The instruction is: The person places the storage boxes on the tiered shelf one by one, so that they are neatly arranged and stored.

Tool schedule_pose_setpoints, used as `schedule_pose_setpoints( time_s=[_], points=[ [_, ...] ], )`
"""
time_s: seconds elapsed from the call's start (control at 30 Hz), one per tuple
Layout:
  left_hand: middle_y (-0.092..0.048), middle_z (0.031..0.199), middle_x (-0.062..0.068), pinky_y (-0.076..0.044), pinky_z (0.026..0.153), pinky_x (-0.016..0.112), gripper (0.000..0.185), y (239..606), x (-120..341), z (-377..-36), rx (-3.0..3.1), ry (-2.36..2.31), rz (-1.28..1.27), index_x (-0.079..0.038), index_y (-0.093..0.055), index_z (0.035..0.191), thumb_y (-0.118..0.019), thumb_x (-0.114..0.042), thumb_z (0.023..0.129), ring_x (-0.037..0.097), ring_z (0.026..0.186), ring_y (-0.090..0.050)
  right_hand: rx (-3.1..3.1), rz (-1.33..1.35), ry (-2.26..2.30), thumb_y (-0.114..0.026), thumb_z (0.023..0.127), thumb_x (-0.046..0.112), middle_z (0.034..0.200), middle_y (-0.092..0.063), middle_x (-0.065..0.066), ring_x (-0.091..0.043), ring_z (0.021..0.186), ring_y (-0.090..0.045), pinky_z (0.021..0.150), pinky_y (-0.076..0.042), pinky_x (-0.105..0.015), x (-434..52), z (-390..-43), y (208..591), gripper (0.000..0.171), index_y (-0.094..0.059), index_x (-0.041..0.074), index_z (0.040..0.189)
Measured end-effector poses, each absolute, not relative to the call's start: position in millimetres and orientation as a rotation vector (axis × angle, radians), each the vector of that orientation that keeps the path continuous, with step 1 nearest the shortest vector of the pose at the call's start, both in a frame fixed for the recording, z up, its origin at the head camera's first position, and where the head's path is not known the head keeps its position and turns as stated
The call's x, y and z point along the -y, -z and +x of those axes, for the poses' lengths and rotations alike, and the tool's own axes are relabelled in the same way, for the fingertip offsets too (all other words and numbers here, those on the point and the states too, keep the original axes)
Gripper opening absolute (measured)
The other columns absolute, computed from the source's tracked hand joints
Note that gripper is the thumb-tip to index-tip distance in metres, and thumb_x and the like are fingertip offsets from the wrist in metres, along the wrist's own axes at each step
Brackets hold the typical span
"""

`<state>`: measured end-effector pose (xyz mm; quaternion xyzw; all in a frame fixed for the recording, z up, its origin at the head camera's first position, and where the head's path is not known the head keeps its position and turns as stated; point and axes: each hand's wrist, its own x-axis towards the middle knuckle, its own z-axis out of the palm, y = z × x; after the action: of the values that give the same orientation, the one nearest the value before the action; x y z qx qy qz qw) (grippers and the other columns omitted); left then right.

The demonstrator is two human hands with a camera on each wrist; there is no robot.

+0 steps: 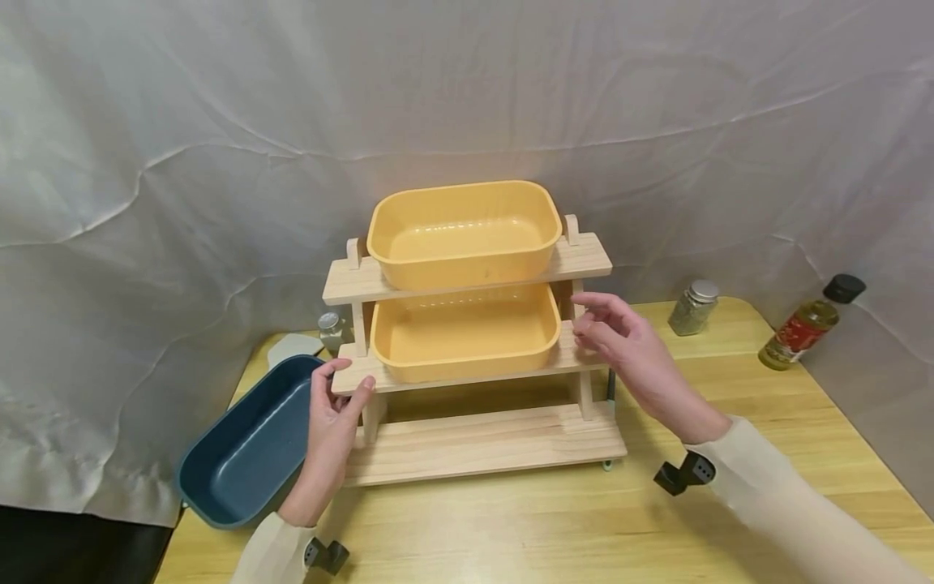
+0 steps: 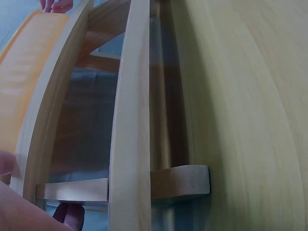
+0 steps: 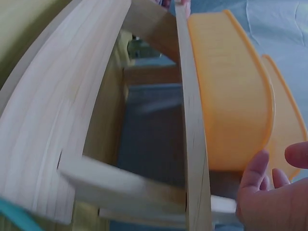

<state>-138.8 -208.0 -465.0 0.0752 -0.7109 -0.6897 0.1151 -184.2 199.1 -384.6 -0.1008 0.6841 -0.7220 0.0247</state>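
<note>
A wooden three-tier rack (image 1: 481, 442) stands mid-table. One yellow tray (image 1: 463, 235) sits on its top shelf and a second yellow tray (image 1: 467, 337) on the middle shelf. My left hand (image 1: 343, 385) grips the left end of the middle shelf, thumb on the front edge; in the left wrist view a fingertip (image 2: 70, 216) shows under the rack's slats (image 2: 130, 120). My right hand (image 1: 594, 320) hovers with relaxed fingers at the right end of the same shelf, beside the post. The right wrist view shows its fingers (image 3: 260, 178) just short of the yellow tray (image 3: 236, 96).
A dark blue tray (image 1: 248, 446) lies on the wooden table (image 1: 584, 527) left of the rack, overhanging the edge. A grey lid (image 1: 292, 349) and small jar (image 1: 331, 328) sit behind it. A spice jar (image 1: 693, 308) and an oil bottle (image 1: 806, 324) stand at the back right. White cloth hangs behind.
</note>
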Motion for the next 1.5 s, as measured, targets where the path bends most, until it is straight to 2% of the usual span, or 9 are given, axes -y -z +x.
schedule_pose_setpoints(
  time_s=[0.3,0.67,0.8,0.93,1.03,1.13,1.3,1.4,1.5],
  points=[
    [-0.051,0.124,0.007,-0.048,0.081,0.021,0.050,464,208,-136,2.080,2.004,0.231,-0.009,-0.044,0.147,-0.074,-0.014,0.107,0.015,0.098,-0.057,-2.237,-0.276,2.213,-0.067,0.110,0.010,0.114,-0.058,-0.009,-0.023,0.100,-0.059,0.082,-0.055,-0.025,-224,-185,392,0.027,-0.066,0.013,0.136],
    [-0.054,0.121,0.004,-0.047,0.075,0.023,0.052,462,211,-137,2.126,1.973,0.245,-0.007,-0.045,0.146,-0.076,-0.013,0.105,0.014,0.086,-0.058,-2.286,-0.195,2.141,-0.068,0.110,0.012,0.116,-0.056,-0.001,-0.015,0.109,-0.052,0.093,-0.046,-0.024,-237,-188,412,0.026,-0.067,0.013,0.135],
    [-0.051,0.131,0.004,-0.045,0.075,0.023,0.052,459,211,-135,2.164,1.948,0.249,-0.007,-0.045,0.147,-0.075,-0.014,0.106,0.015,0.086,-0.054,-2.264,-0.146,2.118,-0.069,0.109,0.012,0.117,-0.054,-0.001,-0.015,0.108,-0.053,0.090,-0.048,-0.024,-239,-189,421,0.031,-0.063,0.006,0.139],
    [-0.045,0.147,0.005,-0.045,0.077,0.023,0.051,455,211,-133,2.183,1.924,0.235,-0.006,-0.046,0.148,-0.074,-0.014,0.107,0.015,0.089,-0.053,-2.246,-0.117,2.083,-0.071,0.108,0.015,0.118,-0.051,-0.001,-0.014,0.103,-0.052,0.085,-0.048,-0.024,-240,-189,426,0.034,-0.063,0.009,0.140],
    [-0.046,0.147,0.008,-0.047,0.082,0.022,0.050,453,212,-131,2.187,1.920,0.235,-0.007,-0.046,0.150,-0.073,-0.014,0.107,0.016,0.091,-0.057,-2.219,-0.106,2.070,-0.071,0.109,0.018,0.121,-0.046,-0.003,-0.013,0.097,-0.049,0.079,-0.047,-0.024,-241,-191,428,0.036,-0.062,0.010,0.143],
    [-0.052,0.138,0.011,-0.051,0.088,0.021,0.051,449,214,-129,2.176,1.931,0.240,-0.010,-0.045,0.153,-0.070,-0.013,0.109,0.019,0.096,-0.062,-2.166,-0.093,2.062,-0.070,0.110,0.021,0.136,-0.042,-0.006,-0.013,0.101,-0.048,0.077,-0.046,-0.023,-241,-192,429,0.040,-0.059,0.012,0.148],
    [-0.052,0.138,0.016,-0.055,0.092,0.021,0.056,443,222,-123,2.143,1.946,0.232,-0.016,-0.041,0.161,-0.065,-0.010,0.111,0.017,0.105,-0.066,-2.067,-0.107,2.055,-0.067,0.112,0.021,0.173,-0.023,-0.009,-0.018,0.136,-0.038,0.086,-0.044,-0.023,-241,-194,429,0.052,-0.050,0.009,0.159],
    [-0.050,0.143,0.020,-0.056,0.092,0.021,0.057,441,229,-118,2.115,1.942,0.229,-0.017,-0.040,0.163,-0.063,-0.010,0.111,0.013,0.108,-0.066,-2.039,-0.123,2.045,-0.066,0.112,0.021,0.179,-0.017,-0.009,-0.022,0.146,-0.031,0.098,-0.042,-0.023,-241,-195,429,0.057,-0.044,0.009,0.164],
    [-0.049,0.145,0.020,-0.057,0.091,0.021,0.058,439,236,-112,2.088,1.941,0.239,-0.018,-0.040,0.164,-0.063,-0.010,0.112,0.014,0.110,-0.065,-2.025,-0.143,2.041,-0.065,0.113,0.022,0.177,-0.021,-0.012,-0.024,0.146,-0.036,0.106,-0.043,-0.025,-242,-196,431,0.059,-0.041,0.009,0.166]
  ],
)
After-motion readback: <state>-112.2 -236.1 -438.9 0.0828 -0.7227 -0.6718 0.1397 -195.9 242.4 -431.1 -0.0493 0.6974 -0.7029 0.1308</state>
